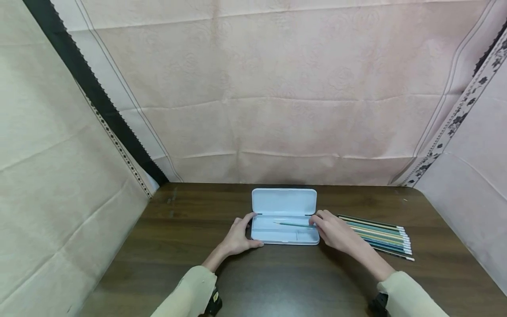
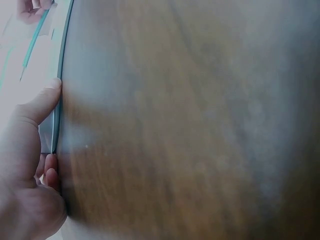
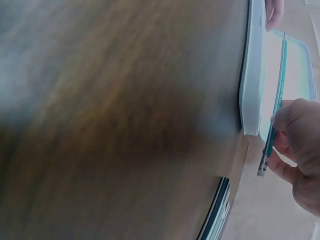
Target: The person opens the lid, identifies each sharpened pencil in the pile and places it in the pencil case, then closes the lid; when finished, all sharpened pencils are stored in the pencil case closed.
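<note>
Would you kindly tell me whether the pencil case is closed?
No, the head view shows the lid open and the tray uncovered.

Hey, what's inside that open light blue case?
The case has a small compartment inside. The right hand holds a green pencil over the case and covers part of its right edge, so anything beneath the hand can't be seen.

The shiny table (image 1: 273,281) is blurred in both wrist views, where the box (image 1: 284,202) is washed white inside by bright light.
</note>
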`<state>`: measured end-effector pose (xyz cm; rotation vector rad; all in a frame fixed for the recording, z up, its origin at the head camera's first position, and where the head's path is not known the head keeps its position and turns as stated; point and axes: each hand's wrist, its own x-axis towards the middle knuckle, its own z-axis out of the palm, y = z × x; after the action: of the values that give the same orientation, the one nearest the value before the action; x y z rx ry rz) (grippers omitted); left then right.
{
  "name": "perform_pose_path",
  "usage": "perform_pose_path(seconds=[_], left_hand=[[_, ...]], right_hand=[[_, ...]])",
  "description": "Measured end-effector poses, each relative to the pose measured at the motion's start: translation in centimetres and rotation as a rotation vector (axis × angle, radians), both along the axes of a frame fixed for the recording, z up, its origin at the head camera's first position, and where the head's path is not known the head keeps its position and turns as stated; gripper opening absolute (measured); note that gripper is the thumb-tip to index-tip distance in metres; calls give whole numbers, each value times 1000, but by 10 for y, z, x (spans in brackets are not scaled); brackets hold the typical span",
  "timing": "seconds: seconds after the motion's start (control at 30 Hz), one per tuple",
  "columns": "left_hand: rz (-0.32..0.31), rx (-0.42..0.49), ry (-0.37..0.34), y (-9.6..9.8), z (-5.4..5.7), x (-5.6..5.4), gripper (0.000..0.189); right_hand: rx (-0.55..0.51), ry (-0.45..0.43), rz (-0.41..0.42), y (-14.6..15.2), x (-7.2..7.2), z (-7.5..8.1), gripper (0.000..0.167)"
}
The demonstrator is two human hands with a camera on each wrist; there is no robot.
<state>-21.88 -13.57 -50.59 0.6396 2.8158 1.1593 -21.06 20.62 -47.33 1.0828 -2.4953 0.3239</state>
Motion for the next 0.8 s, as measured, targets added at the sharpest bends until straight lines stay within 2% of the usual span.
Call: perform_pose_path(seconds=[0.23,0.47,0.8], left_hand=[[0,-4,1,0,-1,0,92],[4,-4,2,0,-1,-1,93],[7,-11,2,0,0,-1,93]], right_hand=[[31,-75,-20,-12,-4,1,29],[39,-45,30,-22,-13,-1,25],[50,-66,51,-34,-22,-4,18]])
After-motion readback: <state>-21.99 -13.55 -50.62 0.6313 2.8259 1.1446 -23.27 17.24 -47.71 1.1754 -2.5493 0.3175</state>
